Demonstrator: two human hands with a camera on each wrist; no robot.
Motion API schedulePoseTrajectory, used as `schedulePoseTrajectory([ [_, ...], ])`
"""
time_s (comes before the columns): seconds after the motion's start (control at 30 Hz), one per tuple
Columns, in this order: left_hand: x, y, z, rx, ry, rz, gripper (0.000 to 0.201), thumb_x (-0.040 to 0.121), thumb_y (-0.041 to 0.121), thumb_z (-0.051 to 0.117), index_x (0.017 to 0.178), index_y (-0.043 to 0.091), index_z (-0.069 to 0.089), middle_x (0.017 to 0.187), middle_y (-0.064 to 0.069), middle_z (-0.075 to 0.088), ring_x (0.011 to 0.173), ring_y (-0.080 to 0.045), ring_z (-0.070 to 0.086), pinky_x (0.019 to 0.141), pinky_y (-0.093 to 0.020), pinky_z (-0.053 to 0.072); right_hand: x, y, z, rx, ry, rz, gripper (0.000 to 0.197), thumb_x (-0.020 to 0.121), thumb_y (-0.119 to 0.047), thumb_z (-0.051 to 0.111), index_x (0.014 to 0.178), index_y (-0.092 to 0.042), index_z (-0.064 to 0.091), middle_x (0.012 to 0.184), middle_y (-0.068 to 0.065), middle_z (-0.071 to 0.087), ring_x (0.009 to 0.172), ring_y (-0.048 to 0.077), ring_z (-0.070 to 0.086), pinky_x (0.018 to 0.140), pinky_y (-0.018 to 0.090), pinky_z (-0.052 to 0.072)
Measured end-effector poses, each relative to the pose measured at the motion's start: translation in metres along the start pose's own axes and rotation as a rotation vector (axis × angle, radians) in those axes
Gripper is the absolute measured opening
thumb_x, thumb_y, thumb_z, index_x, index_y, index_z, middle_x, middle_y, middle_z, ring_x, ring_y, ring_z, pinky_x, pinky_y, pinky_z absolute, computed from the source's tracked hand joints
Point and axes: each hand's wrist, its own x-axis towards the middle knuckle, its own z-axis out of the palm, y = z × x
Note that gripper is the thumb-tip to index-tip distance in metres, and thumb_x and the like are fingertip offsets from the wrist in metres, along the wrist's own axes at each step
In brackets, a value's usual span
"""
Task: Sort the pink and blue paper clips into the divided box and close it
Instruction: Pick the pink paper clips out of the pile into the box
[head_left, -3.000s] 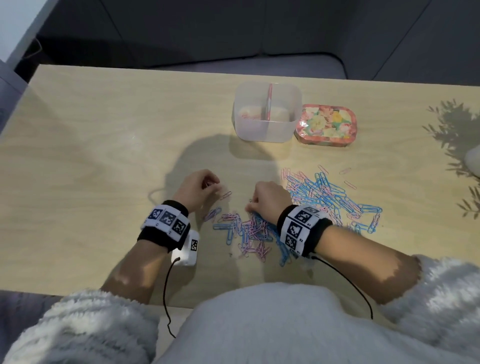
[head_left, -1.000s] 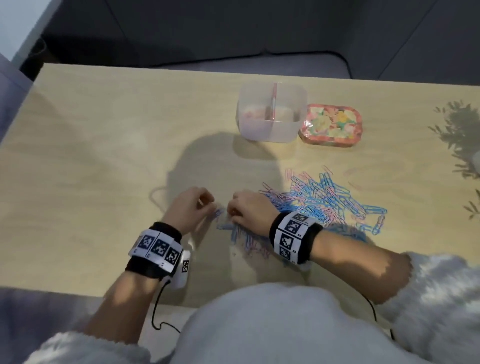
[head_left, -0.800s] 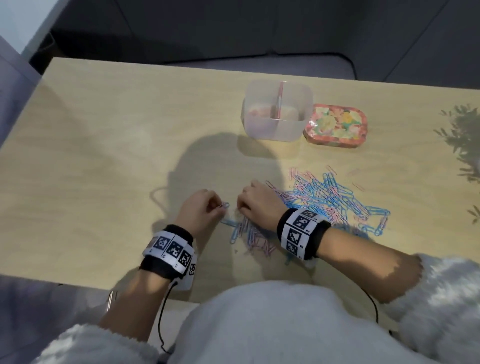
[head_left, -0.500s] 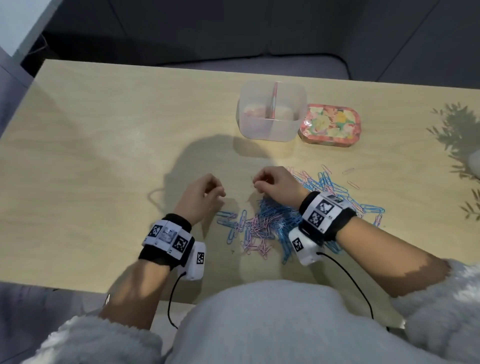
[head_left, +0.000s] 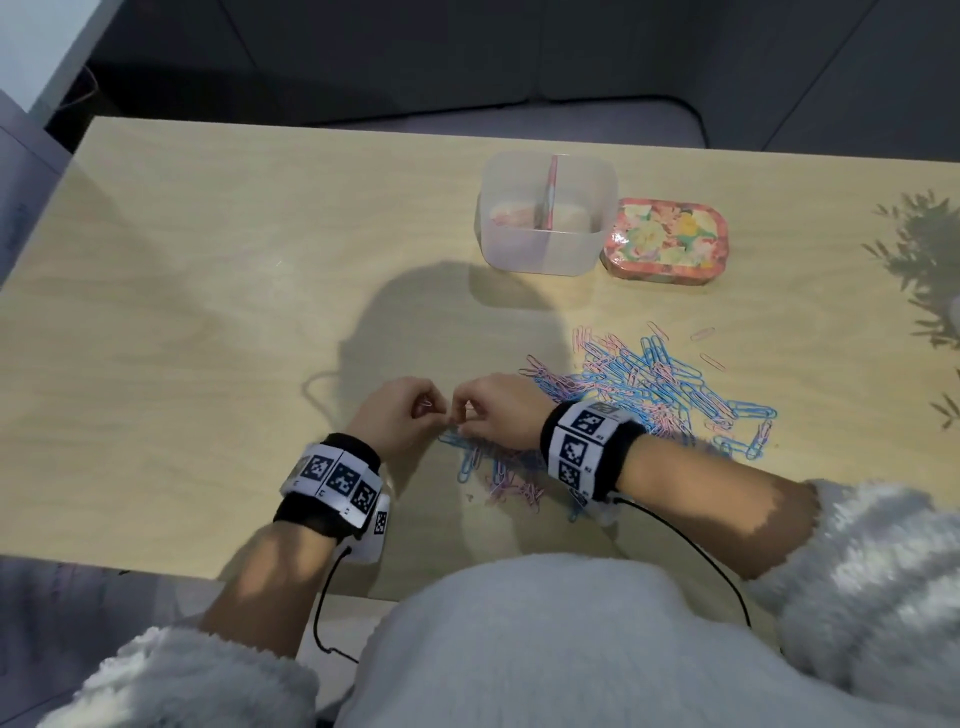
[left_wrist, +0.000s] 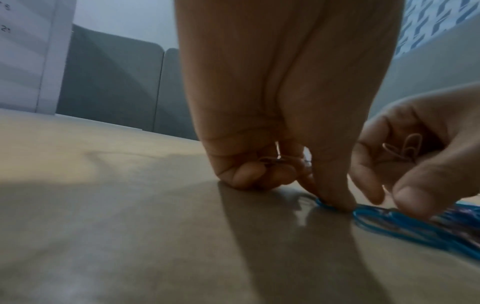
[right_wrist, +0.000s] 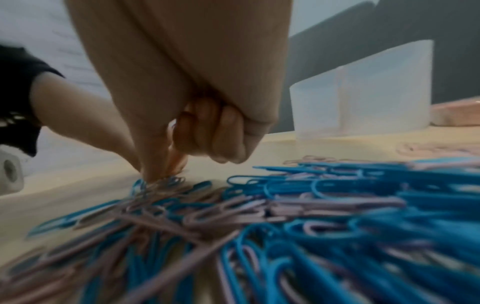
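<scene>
A heap of pink and blue paper clips (head_left: 649, 384) lies on the wooden table (head_left: 208, 312), right of centre. My left hand (head_left: 431, 410) and right hand (head_left: 460, 413) meet at the heap's near left end, fingertips almost touching. In the left wrist view my left hand (left_wrist: 319, 195) has pink clips (left_wrist: 272, 162) tucked in its curled fingers, and its thumb presses a blue clip (left_wrist: 363, 214) on the table. My right hand (right_wrist: 161, 170) pinches down at a pink clip (right_wrist: 168, 183) and keeps more pink clips (left_wrist: 405, 148) in its palm. The clear divided box (head_left: 545, 213) stands open at the back.
The flowered lid (head_left: 665, 241) lies on the table right of the box. A few stray pink clips (head_left: 704, 345) lie beyond the heap. A leafy shadow (head_left: 924, 260) falls at the table's right edge. Wrist cables hang over the near edge.
My right hand has come back down and left from above the heap to meet the left hand at its near left end. The left hand has hardly moved.
</scene>
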Motion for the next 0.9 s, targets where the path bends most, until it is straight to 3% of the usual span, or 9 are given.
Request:
schedulePoseTrajectory([
  [0.07, 0.0, -0.002, 0.0, 0.01, 0.063, -0.027, 0.007, 0.078, 0.022, 0.067, 0.081, 0.016, 0.065, 0.085, -0.001, 0.065, 0.083, -0.02, 0.058, 0.075, -0.03, 0.044, 0.002, 0.002, 0.001, -0.074, -0.009, 0.01, 0.015, 0.083, -0.021, 0.058, 0.095, -0.015, 0.064, 0.099, 0.006, 0.068, 0.096, 0.026, 0.059, 0.071, 0.028, 0.035],
  [0.13, 0.001, -0.006, -0.004, 0.01, 0.12, -0.067, 0.003, 0.078, 0.022, 0.066, 0.078, 0.021, 0.063, 0.087, -0.002, 0.066, 0.083, -0.02, 0.058, 0.076, -0.031, 0.044, 0.001, 0.007, -0.002, -0.049, -0.019, 0.032, 0.015, 0.084, -0.016, 0.055, 0.097, -0.012, 0.062, 0.103, 0.008, 0.067, 0.099, 0.028, 0.06, 0.072, 0.028, 0.036],
  [0.2, 0.001, -0.007, -0.007, 0.002, 0.133, -0.087, 0.005, 0.078, 0.021, 0.066, 0.076, 0.023, 0.062, 0.085, -0.001, 0.064, 0.081, -0.019, 0.056, 0.074, -0.029, 0.042, -0.001, 0.013, -0.009, -0.011, 0.006, 0.046, 0.015, 0.087, -0.017, 0.053, 0.099, -0.012, 0.061, 0.102, 0.007, 0.067, 0.098, 0.026, 0.058, 0.072, 0.027, 0.033],
  [0.33, 0.001, -0.001, -0.002, -0.039, 0.096, -0.079, 0.005, 0.077, 0.023, 0.068, 0.075, 0.023, 0.064, 0.075, 0.004, 0.06, 0.074, -0.016, 0.053, 0.069, -0.025, 0.038, 0.002, 0.013, -0.015, 0.005, 0.094, 0.035, 0.021, 0.088, -0.03, 0.057, 0.103, -0.015, 0.058, 0.08, -0.003, 0.051, 0.08, 0.018, 0.045, 0.07, 0.026, 0.028],
  [0.4, 0.002, 0.002, 0.001, -0.051, 0.089, -0.071, 0.005, 0.078, 0.024, 0.068, 0.078, 0.02, 0.065, 0.077, 0.003, 0.06, 0.074, -0.016, 0.053, 0.069, -0.025, 0.037, 0.005, 0.008, -0.011, -0.018, 0.049, 0.034, 0.026, 0.085, -0.033, 0.061, 0.105, -0.016, 0.058, 0.084, -0.001, 0.054, 0.081, 0.017, 0.045, 0.07, 0.027, 0.029],
  [0.5, 0.003, 0.004, 0.002, -0.018, 0.08, -0.068, 0.005, 0.079, 0.025, 0.067, 0.078, 0.022, 0.063, 0.08, 0.004, 0.06, 0.077, -0.016, 0.053, 0.07, -0.025, 0.036, 0.007, 0.006, -0.003, -0.081, 0.011, 0.026, 0.023, 0.086, -0.031, 0.06, 0.102, -0.014, 0.058, 0.101, 0.007, 0.065, 0.093, 0.025, 0.058, 0.072, 0.031, 0.035],
  [0.63, 0.006, -0.004, -0.006, 0.019, 0.117, -0.106, 0.007, 0.082, 0.022, 0.064, 0.085, 0.016, 0.064, 0.084, 0.001, 0.057, 0.083, -0.02, 0.053, 0.073, -0.027, 0.037, 0.004, 0.019, -0.011, -0.045, 0.01, 0.063, 0.017, 0.088, -0.024, 0.057, 0.096, -0.009, 0.058, 0.105, 0.007, 0.067, 0.098, 0.028, 0.059, 0.075, 0.031, 0.038],
  [0.77, 0.006, -0.01, -0.013, 0.041, 0.202, -0.051, 0.012, 0.085, 0.018, 0.059, 0.096, 0.012, 0.059, 0.08, 0.003, 0.048, 0.08, -0.021, 0.049, 0.071, -0.027, 0.035, -0.001, 0.04, -0.024, 0.251, 0.135, 0.12, 0.007, 0.086, -0.012, 0.054, 0.08, -0.01, 0.051, 0.071, -0.002, 0.054, 0.072, 0.021, 0.05, 0.06, 0.023, 0.036],
  [0.9, -0.008, 0.004, 0.0, -0.005, 0.103, 0.116, 0.015, 0.082, 0.025, 0.065, 0.09, 0.014, 0.059, 0.065, 0.01, 0.041, 0.067, -0.018, 0.045, 0.066, -0.029, 0.037, -0.008, 0.042, -0.034, 0.72, 0.143, 0.232, 0.014, 0.086, 0.004, 0.044, 0.092, -0.007, 0.05, 0.066, 0.001, 0.059, 0.052, 0.014, 0.052, 0.047, 0.016, 0.042],
])
